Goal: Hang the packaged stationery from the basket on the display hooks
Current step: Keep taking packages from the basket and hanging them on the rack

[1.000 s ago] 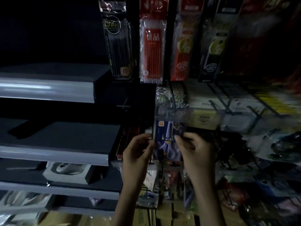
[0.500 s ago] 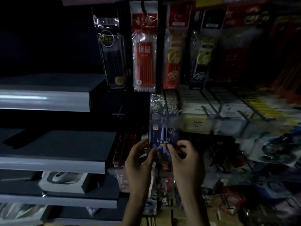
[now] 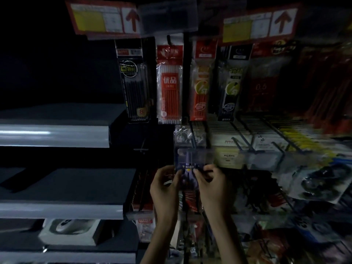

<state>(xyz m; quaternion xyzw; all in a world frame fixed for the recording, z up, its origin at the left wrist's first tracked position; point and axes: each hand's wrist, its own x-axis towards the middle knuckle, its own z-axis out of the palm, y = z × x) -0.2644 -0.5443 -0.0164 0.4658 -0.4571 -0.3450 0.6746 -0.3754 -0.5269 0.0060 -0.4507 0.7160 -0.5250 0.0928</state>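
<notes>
A small blue packaged stationery item (image 3: 188, 169) is held up against the display rack. My left hand (image 3: 165, 185) pinches its left edge and my right hand (image 3: 211, 184) pinches its right edge. The pack's top lies behind a clear plastic price strip (image 3: 198, 156) at the end of a display hook. The hook itself is hard to make out in the dim light. The basket is out of view.
Packs of pens and refills (image 3: 169, 84) hang in a row above. White boxed goods (image 3: 232, 141) sit on hooks to the right. Grey shelves (image 3: 55, 133) stick out on the left, one carrying a white box (image 3: 70, 232). More packets hang below my hands.
The camera tilted up, so the hands sit lower in view. Both hands have pushed the blue pack further up behind the clear price strip, and less of it shows.
</notes>
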